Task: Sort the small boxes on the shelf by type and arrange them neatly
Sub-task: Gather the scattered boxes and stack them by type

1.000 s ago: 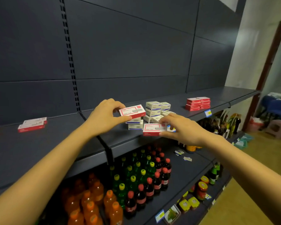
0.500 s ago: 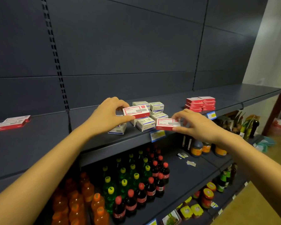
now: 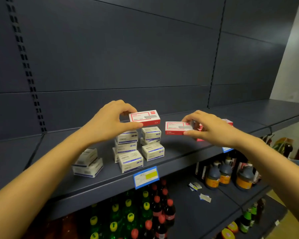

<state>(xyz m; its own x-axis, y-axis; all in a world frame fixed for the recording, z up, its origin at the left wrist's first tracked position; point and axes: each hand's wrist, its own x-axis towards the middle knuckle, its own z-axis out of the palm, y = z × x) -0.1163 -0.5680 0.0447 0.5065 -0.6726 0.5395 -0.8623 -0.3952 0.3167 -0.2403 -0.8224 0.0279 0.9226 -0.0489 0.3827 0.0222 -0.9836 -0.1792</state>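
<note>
Dark blue-grey metal shelving fills the view. The back panels (image 3: 110, 49) are plain, divided by a slotted upright (image 3: 24, 66) on the left and a second vertical seam on the right. The upper shelf (image 3: 179, 151) carries a blue price label (image 3: 146, 176) on its front edge. The lower shelf (image 3: 185, 209) holds soft-drink bottles (image 3: 160, 209) and dark sauce jugs (image 3: 224, 173). A pale wall (image 3: 297, 57) stands at far right. Tan floor (image 3: 297, 228) shows at lower right. Lighting is dim.

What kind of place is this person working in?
Most likely a small shop: dark metal display shelving with a blue-edged paper price tag on its front edge, and rows of plastic drink bottles with coloured caps below.
</note>
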